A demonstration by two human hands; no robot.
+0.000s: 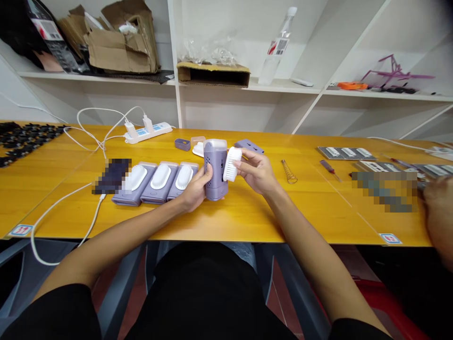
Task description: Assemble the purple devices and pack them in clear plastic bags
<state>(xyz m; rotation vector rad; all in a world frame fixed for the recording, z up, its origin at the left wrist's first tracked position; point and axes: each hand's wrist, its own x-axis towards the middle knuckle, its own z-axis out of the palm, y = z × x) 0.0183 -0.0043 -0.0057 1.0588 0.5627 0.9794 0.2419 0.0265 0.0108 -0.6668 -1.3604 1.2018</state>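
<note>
My left hand grips a purple plastic dispenser body with a clear top, held upright above the table. Between the thumb and fingers of my right hand is a white oval brush head, its bristles turned toward the dispenser's slotted side. Brush and dispenser are very close; whether they touch I cannot tell. Left of my left hand lie several purple units, each with a white oval brush on top, such as the middle one. Behind my hands are a small purple cap and a purple panel.
A metal spring and a screwdriver lie to the right. Another person's hand is at the far right. At left are a phone with a white cable and a power strip. Shelves stand behind the table.
</note>
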